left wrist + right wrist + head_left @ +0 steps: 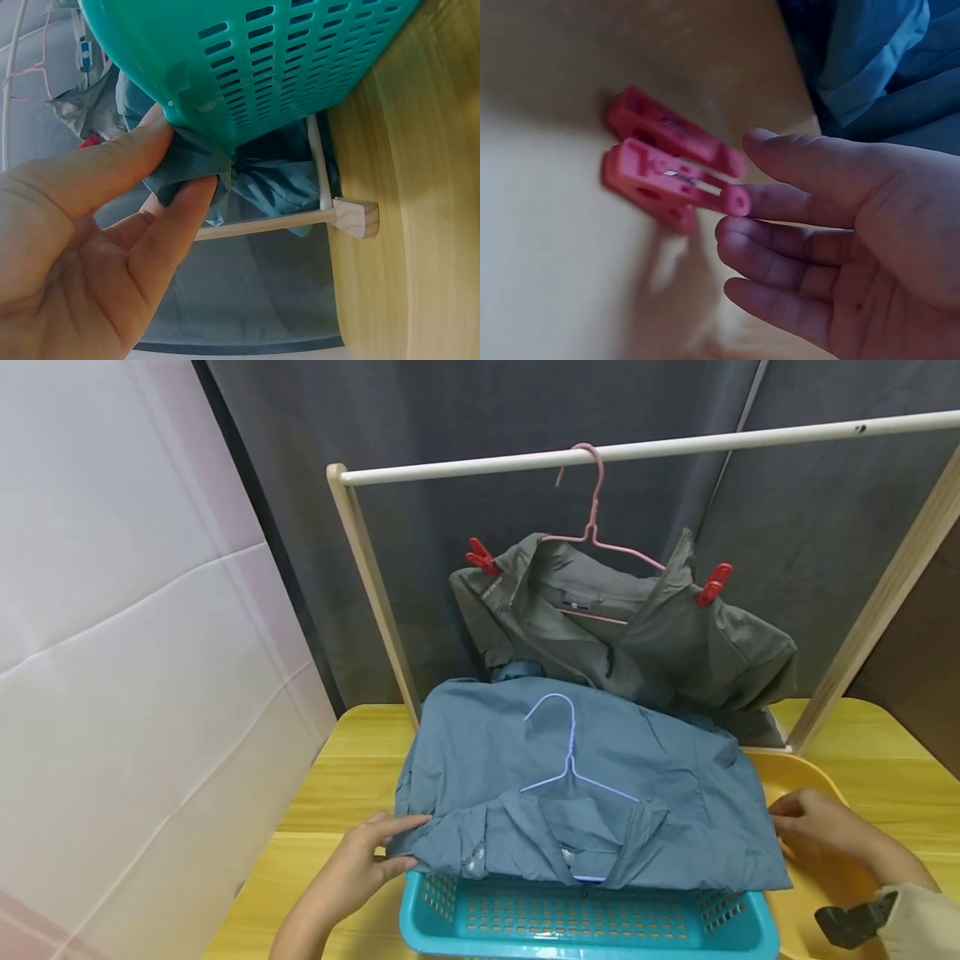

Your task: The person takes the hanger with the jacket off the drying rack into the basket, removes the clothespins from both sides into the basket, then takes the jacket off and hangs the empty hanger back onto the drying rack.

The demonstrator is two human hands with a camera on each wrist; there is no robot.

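A blue-grey shirt point(480, 735) lies folded over the teal basket, with a lavender wire hanger point(572, 752) in its collar. At the shirt's left shoulder my left hand point(356, 860) pinches the cloth between thumb and fingers; the left wrist view shows the bunched fabric point(191, 161) close up. My right hand point(832, 831) reaches into a yellow basin point(817, 893). There, in the right wrist view, red clothespins point(682, 180) lie by its fingertips. The index finger seems to touch one pin's end, while the thumb stands apart from it.
Behind, a grey-green shirt point(660, 643) hangs on a pink hanger point(594, 510) from a white rail point(465, 467), red clothespins point(714, 585) at its shoulders. The teal basket point(592, 943) stands in front on the yellow wooden table point(322, 802). A white panel point(135, 568) rises at left.
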